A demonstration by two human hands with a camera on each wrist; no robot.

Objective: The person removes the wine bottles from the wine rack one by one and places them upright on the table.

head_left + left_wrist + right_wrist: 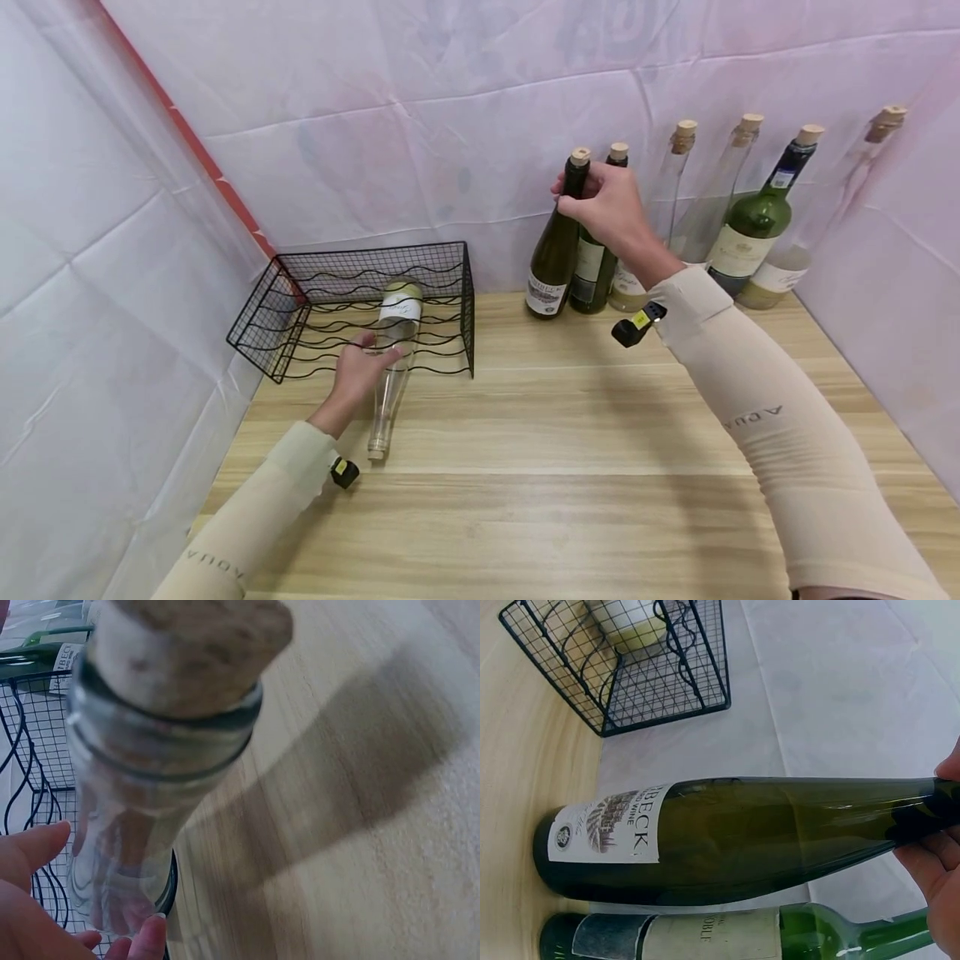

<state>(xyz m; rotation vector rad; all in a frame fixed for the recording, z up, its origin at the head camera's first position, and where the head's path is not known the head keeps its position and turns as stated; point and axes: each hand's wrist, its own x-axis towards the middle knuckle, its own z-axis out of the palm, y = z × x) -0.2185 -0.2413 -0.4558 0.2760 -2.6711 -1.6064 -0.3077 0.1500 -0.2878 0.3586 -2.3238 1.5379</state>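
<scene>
My left hand [360, 367] holds a clear glass bottle [406, 328] that lies in the black wire rack [468, 312], its corked neck sticking out over the front. In the left wrist view the cork [195, 652] looms close, with the thumb on one side of the glass and fingertips [150, 937] on the other. My right hand [611, 208] grips the neck of a dark wine bottle [551, 250], which stands slightly tilted near the back wall. Its white label [607, 829] shows in the right wrist view, beside a green bottle [817, 930].
More corked bottles line the back right: a clear one [667, 192], another clear one [712, 208], a green one with a cream label [757, 217] and a clear one [780, 267] at the end. White sheeting [487, 150] hangs behind the wooden table [525, 433].
</scene>
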